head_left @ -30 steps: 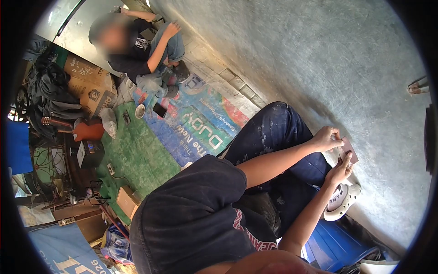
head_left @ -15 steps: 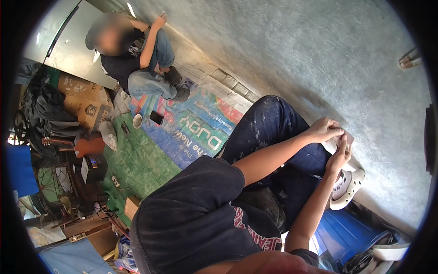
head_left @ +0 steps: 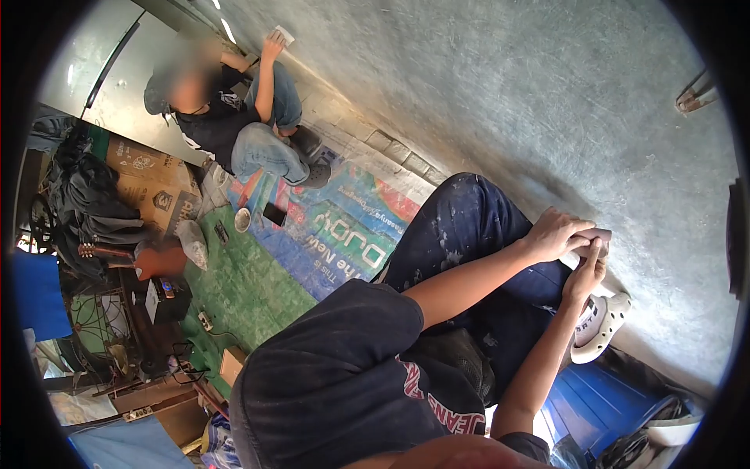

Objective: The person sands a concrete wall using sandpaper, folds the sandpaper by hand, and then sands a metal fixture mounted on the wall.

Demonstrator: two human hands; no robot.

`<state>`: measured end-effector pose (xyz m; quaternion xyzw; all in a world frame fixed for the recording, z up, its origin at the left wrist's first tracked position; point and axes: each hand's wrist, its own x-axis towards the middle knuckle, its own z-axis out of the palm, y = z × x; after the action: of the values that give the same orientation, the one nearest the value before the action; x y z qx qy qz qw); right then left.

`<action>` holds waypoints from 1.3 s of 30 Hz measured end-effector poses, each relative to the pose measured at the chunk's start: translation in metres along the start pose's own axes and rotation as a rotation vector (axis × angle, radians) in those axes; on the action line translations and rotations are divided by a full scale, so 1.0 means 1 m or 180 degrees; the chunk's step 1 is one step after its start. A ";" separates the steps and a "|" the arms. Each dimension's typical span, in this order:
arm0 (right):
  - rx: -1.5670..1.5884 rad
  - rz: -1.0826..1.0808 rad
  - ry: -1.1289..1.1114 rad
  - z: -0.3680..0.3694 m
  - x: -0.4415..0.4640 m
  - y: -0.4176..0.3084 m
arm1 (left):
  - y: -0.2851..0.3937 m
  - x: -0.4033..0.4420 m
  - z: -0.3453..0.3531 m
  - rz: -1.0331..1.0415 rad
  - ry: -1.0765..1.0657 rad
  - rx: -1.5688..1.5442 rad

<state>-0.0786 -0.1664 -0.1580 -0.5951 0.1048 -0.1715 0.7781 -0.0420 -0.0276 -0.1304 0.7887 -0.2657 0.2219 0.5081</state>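
Between my two hands is a small brown sheet, close to the grey wall. My left hand pinches its left side, the fingers bent over the edge. From below, my right hand grips the sheet with the thumb on its face. The sheet looks bent or folded, and the fingers cover part of it. Both hands are just beyond my raised knee in dark, paint-spotted trousers. A pale clog is on the foot below my right hand.
Another person sits by the wall at upper left, one hand holding a pale piece against it. A phone and a cup lie on the printed mat. Cardboard boxes, a guitar and a blue container are around.
My hands have closed in around the brown sheet, which shows less and is turned differently. The other person's hand has risen to the wall, where a pale piece now shows. The view has shifted.
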 end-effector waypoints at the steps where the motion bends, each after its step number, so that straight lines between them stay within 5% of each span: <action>1: -0.0010 -0.0032 0.0091 0.006 -0.003 -0.005 | 0.002 0.000 -0.003 -0.0410 -0.0207 -0.0184; 7: -0.0090 -0.0060 0.0095 -0.001 0.003 0.002 | -0.009 0.001 0.002 -0.1372 -0.0307 -0.0575; 10: 0.0088 0.0015 0.0222 -0.016 0.008 0.013 | 0.012 0.002 -0.011 -0.0565 -0.0205 0.0440; 11: 0.0048 0.0047 0.0142 -0.025 0.012 0.018 | 0.014 0.001 -0.003 -0.0251 0.0361 0.0408; 20: 0.0057 0.0091 0.0225 0.001 0.000 -0.001 | -0.012 0.000 0.006 -0.1129 0.0577 -0.0151; 22: 0.0123 0.0079 0.0315 -0.002 0.002 0.000 | -0.016 -0.001 0.005 -0.1287 -0.0255 -0.0307; 28: 0.0292 0.0227 0.0537 -0.003 0.001 -0.010 | -0.006 0.001 -0.001 -0.1619 -0.1027 -0.1020; 39: 0.0658 0.0415 -0.0934 -0.005 0.000 -0.010 | -0.009 -0.001 -0.002 -0.1767 -0.1063 -0.1177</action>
<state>-0.0815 -0.1737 -0.1503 -0.5225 0.0104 -0.0420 0.8515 -0.0371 -0.0231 -0.1360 0.7509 -0.1565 -0.1078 0.6324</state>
